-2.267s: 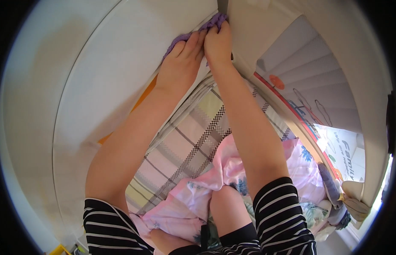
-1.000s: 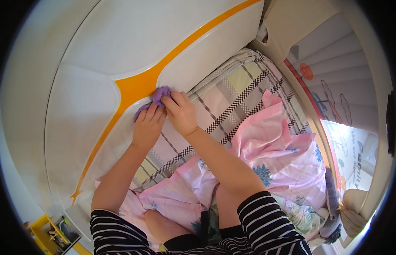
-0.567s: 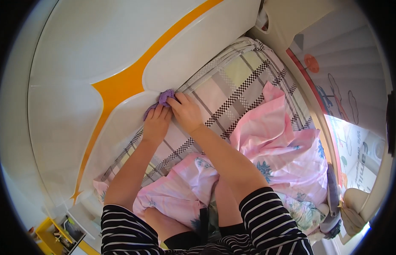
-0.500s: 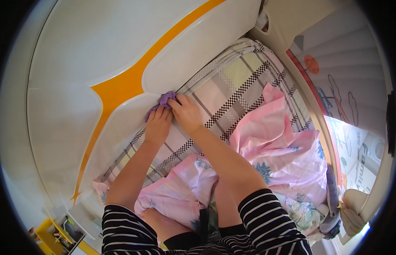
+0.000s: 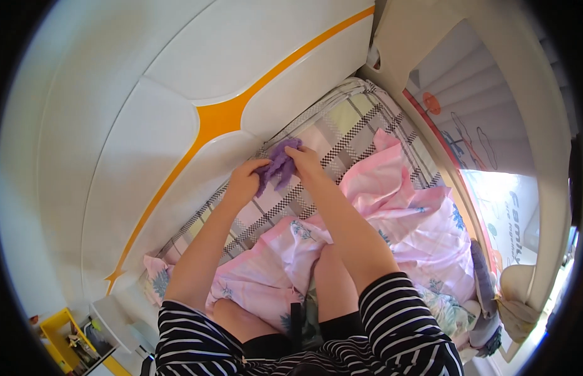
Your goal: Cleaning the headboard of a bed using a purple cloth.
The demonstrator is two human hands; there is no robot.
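Observation:
A crumpled purple cloth [image 5: 280,168] hangs between my two hands above the plaid bedding. My left hand [image 5: 246,180] pinches its left side, and my right hand [image 5: 306,161] grips the upper right part. Below them lies a plaid sheet [image 5: 329,141] with checkered black lines on the mattress. The white headboard panel [image 5: 304,75] with an orange star-shaped band [image 5: 219,122] rises just beyond my hands; both hands are apart from it.
A pink blanket [image 5: 379,188] with blue plant prints is bunched across the bed and around my legs. On the right are a window with a grey curtain [image 5: 479,81] and a tied beige cloth [image 5: 515,316]. An open yellow shelf [image 5: 60,338] holds small items at lower left.
Both hands have drawn back from the headboard's lower edge with the purple cloth. They have moved apart, and the cloth is now spread more loosely between them. The view has shifted slightly.

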